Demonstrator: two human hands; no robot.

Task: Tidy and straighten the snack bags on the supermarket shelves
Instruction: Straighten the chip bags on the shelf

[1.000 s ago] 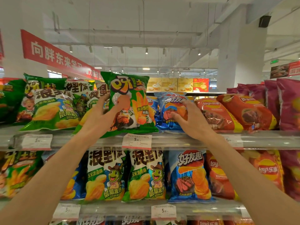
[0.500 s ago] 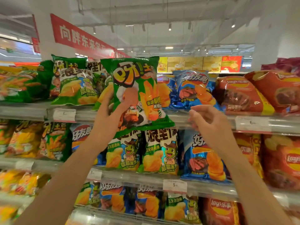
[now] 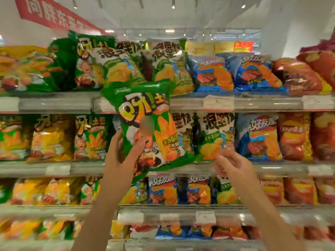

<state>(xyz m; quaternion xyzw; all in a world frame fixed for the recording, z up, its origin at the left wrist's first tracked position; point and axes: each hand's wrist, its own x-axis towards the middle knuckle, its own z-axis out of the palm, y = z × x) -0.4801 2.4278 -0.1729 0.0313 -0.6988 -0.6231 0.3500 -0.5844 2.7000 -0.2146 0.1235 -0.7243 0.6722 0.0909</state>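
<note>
Your left hand (image 3: pixel 125 156) grips a green snack bag (image 3: pixel 150 127) off the shelf, dead centre. Your right hand (image 3: pixel 233 163), at 3 o'clock of it, is loosely curled and holds nothing. The bag is unplaced; the top-shelf bags (image 3: pixel 116 69) at 12 o'clock lean crooked.

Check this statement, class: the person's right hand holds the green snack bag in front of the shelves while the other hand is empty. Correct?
Not quite. In the head view the left hand holds the green snack bag; the right hand is the empty one.
</note>
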